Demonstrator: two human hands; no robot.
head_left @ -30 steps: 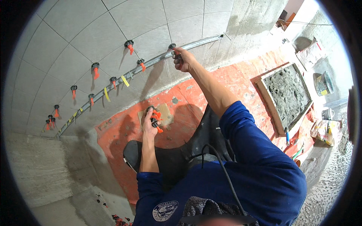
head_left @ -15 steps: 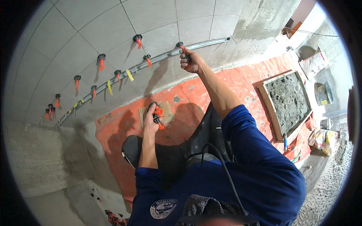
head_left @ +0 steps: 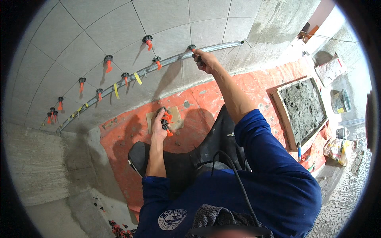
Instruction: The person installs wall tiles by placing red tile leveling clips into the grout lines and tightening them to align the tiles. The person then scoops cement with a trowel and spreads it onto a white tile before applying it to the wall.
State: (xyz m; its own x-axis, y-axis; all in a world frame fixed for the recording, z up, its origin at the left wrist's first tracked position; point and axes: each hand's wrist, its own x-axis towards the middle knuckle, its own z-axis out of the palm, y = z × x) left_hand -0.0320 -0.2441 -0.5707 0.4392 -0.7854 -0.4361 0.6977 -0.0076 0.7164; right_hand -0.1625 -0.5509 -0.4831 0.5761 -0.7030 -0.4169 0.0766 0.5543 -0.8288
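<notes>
My right hand (head_left: 205,62) reaches up to the tiled wall, fingers closed at the red handle of a tile leveling clip (head_left: 192,48) set in a joint just above the metal rail (head_left: 174,60). A dark piece shows in its curled fingers, partly hidden. Lower down, my left hand (head_left: 159,129) is closed around several loose red-and-black tile leveling clips (head_left: 168,118), held over a tan square piece (head_left: 175,118) on the floor sheet. More clips, among them one higher up (head_left: 147,41), stick out of the joints between the grey tiles (head_left: 166,37).
Red sheeting (head_left: 190,101) covers the floor under my legs. To the right lies a wooden-framed tray (head_left: 285,119) of wet grey mortar, with a bucket (head_left: 340,101) and bags (head_left: 338,150) beyond. Yellow strips (head_left: 116,91) hang along the rail. Loose clips (head_left: 119,229) lie at lower left.
My right hand has turned at the clip on the wall, and the red piece earlier visible in its palm is now hidden. My left hand stays in place. The view has shifted slightly.
</notes>
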